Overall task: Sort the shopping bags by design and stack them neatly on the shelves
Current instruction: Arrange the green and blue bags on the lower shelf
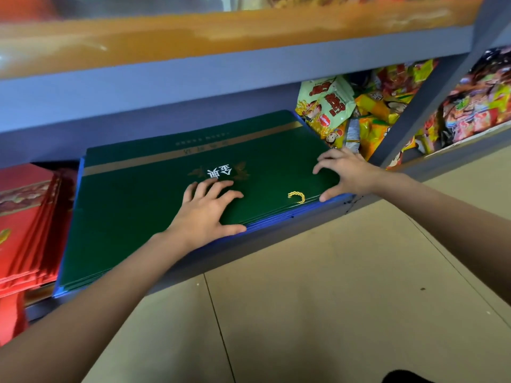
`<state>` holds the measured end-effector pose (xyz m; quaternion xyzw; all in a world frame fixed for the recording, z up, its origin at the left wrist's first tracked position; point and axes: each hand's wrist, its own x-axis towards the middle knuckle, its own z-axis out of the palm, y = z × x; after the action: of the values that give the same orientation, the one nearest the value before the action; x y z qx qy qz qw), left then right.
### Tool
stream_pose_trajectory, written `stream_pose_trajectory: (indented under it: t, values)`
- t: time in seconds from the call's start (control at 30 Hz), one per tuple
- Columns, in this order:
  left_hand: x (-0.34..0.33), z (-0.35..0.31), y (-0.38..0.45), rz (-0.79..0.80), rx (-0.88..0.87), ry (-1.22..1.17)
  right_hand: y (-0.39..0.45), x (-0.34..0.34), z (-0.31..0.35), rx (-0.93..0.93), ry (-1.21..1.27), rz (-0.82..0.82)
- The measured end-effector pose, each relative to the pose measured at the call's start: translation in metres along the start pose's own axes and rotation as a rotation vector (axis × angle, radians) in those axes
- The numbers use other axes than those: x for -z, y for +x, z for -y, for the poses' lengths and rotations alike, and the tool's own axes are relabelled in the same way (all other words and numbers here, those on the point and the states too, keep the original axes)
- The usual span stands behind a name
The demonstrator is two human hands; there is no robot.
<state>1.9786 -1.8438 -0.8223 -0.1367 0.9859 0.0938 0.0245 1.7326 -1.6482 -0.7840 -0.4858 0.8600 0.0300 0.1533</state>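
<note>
Both hands, left [206, 211] and right [341, 172], spread flat on glossy flat green bags [154, 200].

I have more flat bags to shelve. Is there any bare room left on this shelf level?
Hardly any. The green bag stack, under both the left hand and right hand, fills the middle. Red bags crowd its left, snack packets its right. Only a dark gap shows behind, between the red and green stacks. The stack's top is the free surface.

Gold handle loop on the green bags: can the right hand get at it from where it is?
Probably yes. The loop lies exposed on the top green bag, between both hands, nothing covering it; the right hand rests beside it.
</note>
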Motion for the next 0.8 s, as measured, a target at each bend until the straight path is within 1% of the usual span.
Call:
stream_pose_trajectory:
  t: [0.1, 0.17, 0.23, 0.27, 0.33, 0.4, 0.47, 0.53, 0.63, 0.8]
  values:
    - [0.001, 0.002, 0.002, 0.053, -0.027, 0.026, -0.001, -0.006, -0.002, 0.02, -0.042, -0.03]
    - [0.004, 0.001, 0.006, 0.1, -0.037, 0.001, -0.009, 0.001, -0.014, 0.012, 0.024, -0.096]
    - [0.01, -0.004, 0.015, 0.112, -0.026, -0.165, -0.021, 0.016, -0.035, -0.054, 0.154, -0.188]
    - [0.012, -0.01, 0.021, 0.082, -0.032, -0.277, -0.028, 0.023, -0.046, -0.101, 0.207, -0.217]
    - [0.012, -0.028, 0.036, 0.003, -0.064, -0.387, -0.04, 0.025, -0.06, -0.161, 0.26, -0.203]
    - [0.007, -0.055, 0.05, -0.043, -0.099, -0.356, -0.048, 0.013, -0.063, -0.189, 0.219, -0.141]
    - [0.001, -0.079, 0.06, -0.079, -0.132, -0.297, -0.049, -0.004, -0.062, -0.223, 0.148, -0.116]
    - [-0.006, -0.09, 0.067, -0.111, -0.135, -0.275, -0.046, -0.018, -0.058, -0.266, 0.201, -0.13]
    - [-0.011, -0.091, 0.067, -0.181, -0.1, -0.292, -0.041, -0.03, -0.053, -0.291, 0.312, -0.192]
    - [-0.01, -0.091, 0.061, -0.239, -0.173, -0.173, -0.038, -0.036, -0.045, -0.287, 0.263, -0.235]
